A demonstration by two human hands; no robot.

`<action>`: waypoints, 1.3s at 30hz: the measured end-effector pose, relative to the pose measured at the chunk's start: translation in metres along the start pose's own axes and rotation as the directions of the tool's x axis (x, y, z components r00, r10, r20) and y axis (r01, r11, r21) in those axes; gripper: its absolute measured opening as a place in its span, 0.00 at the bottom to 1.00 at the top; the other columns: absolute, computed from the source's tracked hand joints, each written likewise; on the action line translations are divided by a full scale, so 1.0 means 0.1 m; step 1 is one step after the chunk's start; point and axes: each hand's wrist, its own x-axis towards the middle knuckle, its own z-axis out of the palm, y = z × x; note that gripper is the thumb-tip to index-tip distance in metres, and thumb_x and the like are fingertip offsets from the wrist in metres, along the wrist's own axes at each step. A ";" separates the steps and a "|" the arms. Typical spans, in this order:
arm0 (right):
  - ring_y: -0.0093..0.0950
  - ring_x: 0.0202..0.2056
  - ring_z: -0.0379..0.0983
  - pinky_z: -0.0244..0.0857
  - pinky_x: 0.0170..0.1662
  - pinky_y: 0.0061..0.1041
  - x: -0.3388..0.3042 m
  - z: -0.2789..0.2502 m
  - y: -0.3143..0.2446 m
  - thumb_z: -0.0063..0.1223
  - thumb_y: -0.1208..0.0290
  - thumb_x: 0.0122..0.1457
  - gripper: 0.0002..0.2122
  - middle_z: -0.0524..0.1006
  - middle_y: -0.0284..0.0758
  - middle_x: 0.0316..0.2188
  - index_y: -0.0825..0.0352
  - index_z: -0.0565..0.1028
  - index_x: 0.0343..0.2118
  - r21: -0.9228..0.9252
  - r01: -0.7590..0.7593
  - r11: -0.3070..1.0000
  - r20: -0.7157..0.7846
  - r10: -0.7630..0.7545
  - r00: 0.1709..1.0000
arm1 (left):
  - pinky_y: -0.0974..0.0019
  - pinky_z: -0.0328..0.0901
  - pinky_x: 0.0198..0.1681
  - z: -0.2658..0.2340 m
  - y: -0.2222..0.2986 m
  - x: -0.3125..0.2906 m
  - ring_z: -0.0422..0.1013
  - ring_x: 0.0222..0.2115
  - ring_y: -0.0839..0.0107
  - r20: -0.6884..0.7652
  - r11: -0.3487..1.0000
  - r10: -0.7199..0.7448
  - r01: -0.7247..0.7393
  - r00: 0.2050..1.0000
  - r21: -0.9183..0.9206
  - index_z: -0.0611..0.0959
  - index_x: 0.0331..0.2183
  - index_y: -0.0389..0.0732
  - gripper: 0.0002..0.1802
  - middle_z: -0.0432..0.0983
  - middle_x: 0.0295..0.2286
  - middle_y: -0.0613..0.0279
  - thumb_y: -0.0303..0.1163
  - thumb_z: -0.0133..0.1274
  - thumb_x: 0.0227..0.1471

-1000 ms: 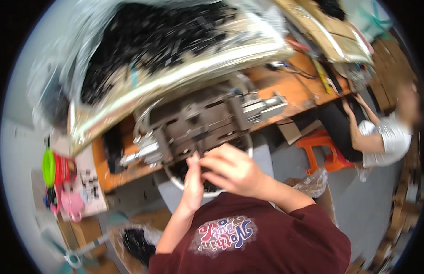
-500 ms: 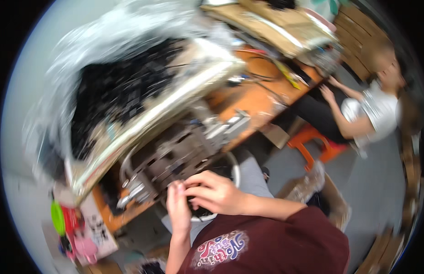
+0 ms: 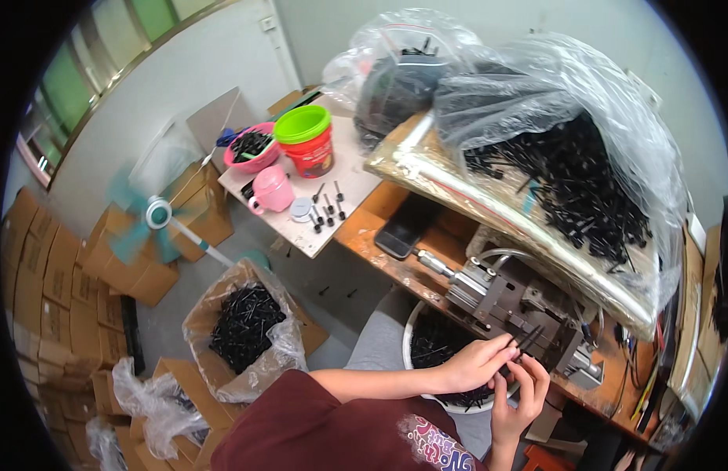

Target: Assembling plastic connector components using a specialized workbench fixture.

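My left hand and my right hand meet, fingertips pinched together, over a white-rimmed tub at my lap. Thin black rods stick up from between the fingers of both hands; how many is hard to tell. Black pin-like parts fill the tub, partly hidden by my forearm. Just beyond my hands, a metal fixture with a cylinder at its left end is mounted on the orange-brown wooden bench.
Behind the fixture, a plastic-lined tray holds a heap of black parts. A phone lies on the bench. On a side table stand a red-and-green bucket and a pink mug. A fan and a lined carton stand at left.
The view has swung left, bringing the side table, fan and cartons into sight, while the seated person at right has mostly left the picture. My hands stay together, fingers pinched.
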 end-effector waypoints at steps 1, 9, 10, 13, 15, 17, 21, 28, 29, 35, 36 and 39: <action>0.34 0.43 0.72 0.68 0.40 0.27 -0.01 0.00 0.00 0.62 0.85 0.46 0.14 0.72 0.41 0.44 0.70 0.78 0.38 0.019 -0.011 1.000 0.005 0.011 1.000 | 0.76 0.67 0.23 0.00 0.00 0.00 0.70 0.21 0.81 -0.019 0.999 0.039 -0.039 0.999 0.015 0.71 0.41 0.35 0.13 0.75 0.29 0.64 0.36 0.41 0.66; 0.32 0.42 0.71 0.68 0.38 0.25 -0.03 0.00 0.01 0.61 0.86 0.47 0.14 0.71 0.41 0.45 0.71 0.77 0.39 0.002 0.022 1.000 0.006 -0.022 1.000 | 0.72 0.68 0.21 -0.02 -0.01 0.01 0.75 0.19 0.74 0.023 0.993 0.072 -0.074 0.997 0.090 0.69 0.35 0.35 0.12 0.76 0.26 0.59 0.35 0.41 0.65; 0.31 0.41 0.71 0.67 0.37 0.25 -0.04 0.00 0.01 0.61 0.86 0.47 0.14 0.72 0.41 0.46 0.71 0.77 0.39 -0.012 0.024 1.000 0.008 -0.024 1.000 | 0.72 0.68 0.21 -0.02 0.00 0.01 0.75 0.19 0.73 0.026 0.993 0.071 -0.073 0.997 0.093 0.69 0.35 0.35 0.12 0.76 0.25 0.59 0.35 0.41 0.65; 0.31 0.41 0.71 0.67 0.37 0.25 -0.04 -0.01 0.01 0.60 0.86 0.47 0.14 0.72 0.41 0.46 0.71 0.77 0.39 -0.050 0.028 0.998 0.013 -0.027 1.000 | 0.66 0.67 0.22 -0.01 0.01 0.01 0.75 0.19 0.65 0.005 0.981 0.140 -0.139 0.990 0.137 0.69 0.34 0.35 0.13 0.76 0.23 0.56 0.36 0.41 0.65; 0.37 0.44 0.72 0.68 0.44 0.31 -0.04 -0.01 0.01 0.61 0.85 0.47 0.12 0.72 0.42 0.45 0.72 0.77 0.38 -0.073 0.022 0.997 0.011 -0.021 1.000 | 0.57 0.65 0.23 -0.01 0.01 0.01 0.74 0.21 0.52 -0.016 0.951 0.235 -0.226 0.972 0.213 0.69 0.32 0.34 0.15 0.74 0.20 0.49 0.37 0.41 0.64; 0.37 0.44 0.72 0.67 0.46 0.32 -0.04 -0.01 0.01 0.61 0.84 0.47 0.12 0.72 0.42 0.45 0.71 0.77 0.38 -0.078 0.018 0.997 0.012 -0.017 1.000 | 0.53 0.65 0.27 -0.03 0.00 0.02 0.73 0.27 0.46 -0.015 0.915 0.271 -0.252 0.963 0.314 0.70 0.33 0.34 0.15 0.75 0.23 0.46 0.37 0.42 0.63; 0.37 0.44 0.72 0.67 0.45 0.32 -0.02 -0.02 0.00 0.62 0.84 0.47 0.13 0.73 0.42 0.45 0.71 0.77 0.38 -0.088 0.034 0.996 0.026 -0.032 0.999 | 0.53 0.67 0.32 -0.07 -0.01 0.01 0.74 0.32 0.45 0.018 0.889 0.258 -0.245 0.966 0.388 0.71 0.35 0.33 0.14 0.78 0.28 0.46 0.37 0.41 0.63; 0.37 0.46 0.71 0.65 0.48 0.33 -0.02 -0.04 -0.08 0.62 0.84 0.47 0.13 0.72 0.42 0.46 0.71 0.77 0.38 -0.114 0.095 0.989 0.037 -0.091 0.995 | 0.52 0.67 0.32 -0.08 0.05 -0.05 0.74 0.32 0.45 0.010 0.848 0.336 -0.307 0.942 0.432 0.72 0.37 0.33 0.14 0.78 0.30 0.45 0.37 0.41 0.63; 0.37 0.46 0.71 0.66 0.48 0.33 -0.02 -0.04 -0.10 0.62 0.84 0.47 0.13 0.72 0.42 0.46 0.71 0.77 0.38 -0.111 0.094 0.989 0.034 -0.090 0.995 | 0.52 0.67 0.31 -0.08 0.06 -0.07 0.74 0.32 0.45 0.009 0.842 0.349 -0.318 0.937 0.435 0.72 0.37 0.34 0.14 0.78 0.29 0.45 0.37 0.41 0.63; 0.39 0.48 0.70 0.63 0.52 0.35 -0.07 -0.04 -0.18 0.60 0.83 0.50 0.12 0.72 0.43 0.47 0.72 0.77 0.39 -0.118 0.081 0.990 0.050 -0.076 0.996 | 0.51 0.69 0.30 -0.12 0.11 -0.18 0.75 0.31 0.46 0.003 0.806 0.403 -0.356 0.915 0.473 0.73 0.40 0.35 0.12 0.80 0.30 0.49 0.34 0.43 0.62; 0.39 0.48 0.70 0.63 0.52 0.34 -0.07 -0.04 -0.18 0.60 0.83 0.50 0.12 0.72 0.43 0.47 0.72 0.77 0.39 -0.121 0.066 0.990 0.052 -0.060 0.997 | 0.53 0.69 0.30 -0.13 0.11 -0.19 0.76 0.29 0.49 -0.009 0.788 0.434 -0.374 0.901 0.490 0.73 0.40 0.35 0.12 0.80 0.29 0.51 0.34 0.43 0.62; 0.38 0.48 0.70 0.64 0.51 0.34 -0.09 -0.05 -0.16 0.60 0.83 0.50 0.12 0.72 0.43 0.47 0.71 0.77 0.40 -0.123 0.032 0.992 0.055 -0.025 0.998 | 0.58 0.69 0.27 -0.18 0.13 -0.21 0.76 0.24 0.56 -0.022 0.815 0.390 -0.334 0.921 0.474 0.73 0.39 0.36 0.11 0.80 0.27 0.55 0.33 0.42 0.62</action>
